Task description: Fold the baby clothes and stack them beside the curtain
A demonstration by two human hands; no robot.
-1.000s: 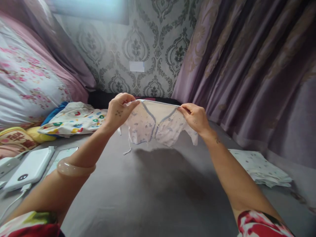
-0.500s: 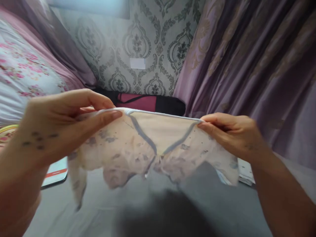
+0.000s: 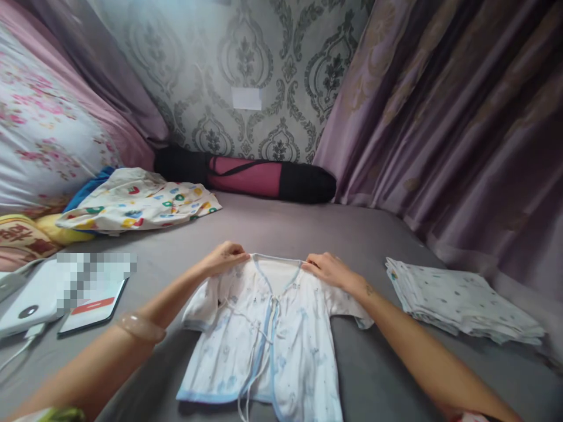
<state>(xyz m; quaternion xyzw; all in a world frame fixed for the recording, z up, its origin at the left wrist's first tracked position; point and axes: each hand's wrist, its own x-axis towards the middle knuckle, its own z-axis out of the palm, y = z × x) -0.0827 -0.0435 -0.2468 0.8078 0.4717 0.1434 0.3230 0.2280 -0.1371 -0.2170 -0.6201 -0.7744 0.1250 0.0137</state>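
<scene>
A small white baby shirt (image 3: 299, 346) with blue trim, faint blue prints and thin tie strings lies front side up on the grey bed sheet (image 3: 365, 375). Its short sleeves spread out to both sides and the hem points towards me. My left hand (image 3: 226, 258) pinches the left shoulder beside the neckline. At the other shoulder, my right hand (image 3: 325, 269) grips the cloth with its fingers curled over the edge. The neckline is stretched between the two hands. A pale bangle (image 3: 141, 328) circles my left wrist.
Folded printed cloth (image 3: 461, 299) lies at the right. On the left are a phone (image 3: 94, 308), a white device (image 3: 41, 296) with a cable, and a printed cloth (image 3: 145, 202). A black and maroon long bag (image 3: 246, 176) rests along the wall; purple curtains (image 3: 422, 117) hang at right.
Both hands have lowered the shirt from in front of the camera onto the bed, farther from me. It now lies spread out, still held at the shoulders.
</scene>
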